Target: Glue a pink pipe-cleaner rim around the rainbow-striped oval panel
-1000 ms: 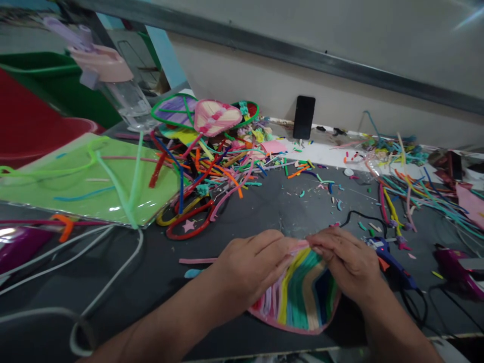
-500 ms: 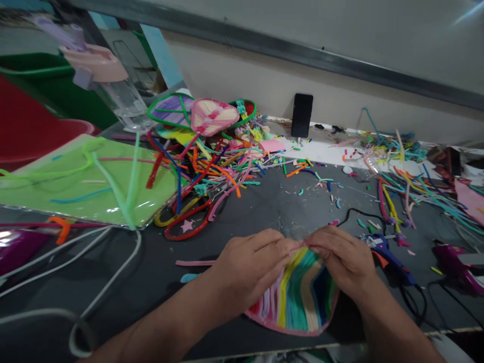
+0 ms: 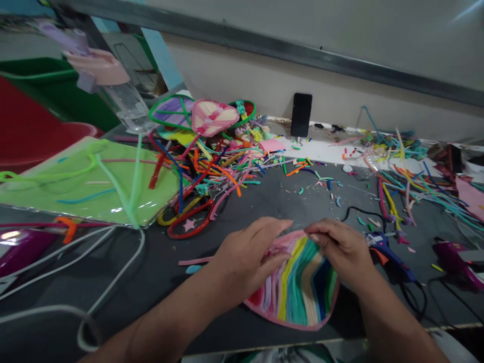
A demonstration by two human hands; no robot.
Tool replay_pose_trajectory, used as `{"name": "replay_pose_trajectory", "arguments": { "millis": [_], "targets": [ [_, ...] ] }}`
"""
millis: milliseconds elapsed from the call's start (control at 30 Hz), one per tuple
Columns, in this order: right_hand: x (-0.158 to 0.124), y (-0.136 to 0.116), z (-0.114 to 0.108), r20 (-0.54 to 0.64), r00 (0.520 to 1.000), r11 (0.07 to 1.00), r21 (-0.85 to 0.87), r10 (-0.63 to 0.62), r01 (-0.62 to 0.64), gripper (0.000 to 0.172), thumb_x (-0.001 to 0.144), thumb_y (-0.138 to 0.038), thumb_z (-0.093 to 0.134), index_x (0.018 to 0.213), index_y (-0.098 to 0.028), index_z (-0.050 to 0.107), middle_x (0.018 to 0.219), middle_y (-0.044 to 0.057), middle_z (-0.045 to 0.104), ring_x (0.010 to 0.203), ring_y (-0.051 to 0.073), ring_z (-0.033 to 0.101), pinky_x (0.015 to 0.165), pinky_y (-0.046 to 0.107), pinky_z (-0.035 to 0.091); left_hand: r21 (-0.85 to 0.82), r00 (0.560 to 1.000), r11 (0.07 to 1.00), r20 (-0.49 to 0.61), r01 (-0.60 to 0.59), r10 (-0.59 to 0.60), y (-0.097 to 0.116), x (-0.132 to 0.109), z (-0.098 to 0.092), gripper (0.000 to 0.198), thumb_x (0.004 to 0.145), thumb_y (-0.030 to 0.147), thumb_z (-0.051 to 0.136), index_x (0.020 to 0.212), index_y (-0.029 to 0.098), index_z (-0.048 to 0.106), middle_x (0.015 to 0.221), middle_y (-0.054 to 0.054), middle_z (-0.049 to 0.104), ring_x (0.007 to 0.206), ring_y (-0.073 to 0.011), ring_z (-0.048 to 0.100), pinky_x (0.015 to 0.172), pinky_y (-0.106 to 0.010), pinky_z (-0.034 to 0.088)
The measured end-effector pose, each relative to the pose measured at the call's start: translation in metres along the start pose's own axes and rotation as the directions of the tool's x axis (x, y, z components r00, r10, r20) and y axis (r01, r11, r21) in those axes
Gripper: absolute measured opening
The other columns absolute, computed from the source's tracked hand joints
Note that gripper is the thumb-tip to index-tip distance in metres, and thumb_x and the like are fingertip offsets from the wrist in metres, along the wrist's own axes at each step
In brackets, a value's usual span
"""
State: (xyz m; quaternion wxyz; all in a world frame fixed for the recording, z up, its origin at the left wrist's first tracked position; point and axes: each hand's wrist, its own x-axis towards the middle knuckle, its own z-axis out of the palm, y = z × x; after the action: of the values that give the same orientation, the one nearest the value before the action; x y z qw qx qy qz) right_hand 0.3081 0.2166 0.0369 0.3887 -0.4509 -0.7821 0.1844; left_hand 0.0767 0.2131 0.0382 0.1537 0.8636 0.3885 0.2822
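A rounded piece of striped pipe cleaners [image 3: 302, 287] with a pink border lies near the table's front edge, in pink, yellow, teal, beige, blue and green. My left hand [image 3: 249, 259] rests over its upper left side, thumb and fingers apart, the palm side hidden. At the top edge of the piece, my right hand [image 3: 342, 249] pinches the pink border between thumb and fingertips. A blue glue gun [image 3: 393, 257] lies just right of my right hand.
Scissors with red handles [image 3: 191, 222] and a heap of pipe cleaners [image 3: 223, 164] lie behind my left hand. A green sheet [image 3: 91, 181] and white cable [image 3: 124, 272] are at left. A black phone [image 3: 301, 115] leans on the wall. A purple tool [image 3: 457, 259] lies at far right.
My left hand has opened and drawn back from the top border, baring more of the striped piece. My right hand has stayed at the border, its fingers slightly shifted.
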Motion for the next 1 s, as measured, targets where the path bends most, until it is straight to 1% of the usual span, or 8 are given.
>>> {"name": "replay_pose_trajectory", "arguments": {
  "millis": [100, 200, 267, 300, 367, 533, 800, 1000],
  "targets": [
    [0.002, 0.008, -0.001, -0.03, 0.987, 0.987, 0.051, 0.155, -0.154, 0.01, 0.086, -0.023, 0.06, 0.087, -0.023, 0.069, 0.078, 0.001, 0.072, 0.071, 0.016, 0.066, 0.064, 0.025, 0.051, 0.091, 0.971, 0.995, -0.234, -0.032, 0.052, 0.003, 0.0, -0.006, 0.043, 0.089, 0.022, 0.058, 0.13, 0.021, 0.047, 0.122, -0.008, 0.059, 0.117, -0.0216, 0.054, 0.099, -0.035, 0.048],
    [0.004, 0.017, -0.005, -0.066, 0.944, 0.939, 0.146, 0.323, -0.311, 0.011, 0.084, -0.029, 0.062, 0.086, -0.022, 0.07, 0.075, 0.001, 0.07, 0.067, 0.016, 0.064, 0.058, 0.024, 0.049, 0.146, 0.858, 0.989, -0.502, -0.039, 0.108, 0.008, -0.003, -0.014, 0.037, 0.084, 0.008, 0.06, 0.118, 0.021, 0.054, 0.106, -0.005, 0.062, 0.104, -0.019, 0.058, 0.096, -0.034, 0.049],
    [0.004, 0.021, -0.007, -0.117, 0.92, 0.918, 0.193, 0.373, -0.347, 0.013, 0.084, -0.03, 0.062, 0.086, -0.021, 0.07, 0.074, 0.001, 0.07, 0.066, 0.016, 0.063, 0.056, 0.024, 0.049, 0.162, 0.79, 0.984, -0.594, -0.066, 0.151, 0.01, -0.005, -0.018, 0.039, 0.079, 0.004, 0.063, 0.113, 0.021, 0.055, 0.1, -0.004, 0.06, 0.097, -0.018, 0.059, 0.09, -0.032, 0.051],
    [0.004, 0.022, -0.008, -0.142, 0.916, 0.918, 0.197, 0.374, -0.345, 0.013, 0.084, -0.031, 0.062, 0.086, -0.021, 0.071, 0.074, 0.001, 0.07, 0.066, 0.016, 0.063, 0.056, 0.024, 0.049, 0.177, 0.773, 0.981, -0.61, -0.082, 0.175, 0.01, -0.006, -0.019, 0.038, 0.078, 0.003, 0.064, 0.111, 0.02, 0.055, 0.099, -0.004, 0.059, 0.095, -0.0178, 0.059, 0.088, -0.032, 0.051],
    [0.003, 0.022, -0.008, -0.178, 0.926, 0.938, 0.161, 0.333, -0.306, 0.012, 0.084, -0.03, 0.062, 0.087, -0.021, 0.071, 0.076, 0.001, 0.071, 0.069, 0.016, 0.064, 0.06, 0.025, 0.049, 0.207, 0.783, 0.974, -0.589, -0.094, 0.201, 0.008, -0.004, -0.016, 0.036, 0.077, 0.003, 0.064, 0.109, 0.018, 0.057, 0.1, -0.005, 0.059, 0.095, -0.0179, 0.059, 0.089, -0.033, 0.051],
    [-0.001, 0.012, -0.001, -0.204, 0.973, 0.994, 0.013, 0.111, -0.11, 0.011, 0.087, -0.021, 0.059, 0.088, -0.022, 0.069, 0.081, 0.001, 0.071, 0.074, 0.016, 0.065, 0.068, 0.026, 0.05, 0.178, 0.892, 0.981, -0.428, -0.076, 0.147, 0.0, 0.004, 0.0, 0.027, 0.083, 0.007, 0.06, 0.108, 0.017, 0.062, 0.109, -0.009, 0.058, 0.105, -0.021, 0.057, 0.095, -0.038, 0.048],
    [-0.005, -0.003, 0.004, -0.173, 0.984, 0.997, -0.067, -0.053, 0.042, 0.013, 0.089, -0.015, 0.056, 0.093, -0.023, 0.066, 0.082, 0.0, 0.07, 0.075, 0.014, 0.065, 0.069, 0.024, 0.05, 0.129, 0.95, 0.984, -0.269, -0.125, 0.156, 0.0, 0.005, 0.01, 0.037, 0.087, 0.006, 0.052, 0.122, 0.017, 0.059, 0.118, -0.011, 0.056, 0.109, -0.0201, 0.055, 0.098, -0.035, 0.048],
    [-0.005, -0.003, 0.004, -0.151, 0.985, 0.994, -0.086, -0.081, 0.068, 0.014, 0.09, -0.014, 0.055, 0.096, -0.022, 0.065, 0.084, 0.001, 0.069, 0.079, 0.013, 0.065, 0.072, 0.023, 0.049, 0.102, 0.974, 0.987, -0.178, -0.125, 0.141, 0.001, 0.005, 0.008, 0.042, 0.088, 0.006, 0.048, 0.128, 0.02, 0.054, 0.12, -0.011, 0.054, 0.107, -0.0202, 0.054, 0.095, -0.036, 0.048]
  ]
}}
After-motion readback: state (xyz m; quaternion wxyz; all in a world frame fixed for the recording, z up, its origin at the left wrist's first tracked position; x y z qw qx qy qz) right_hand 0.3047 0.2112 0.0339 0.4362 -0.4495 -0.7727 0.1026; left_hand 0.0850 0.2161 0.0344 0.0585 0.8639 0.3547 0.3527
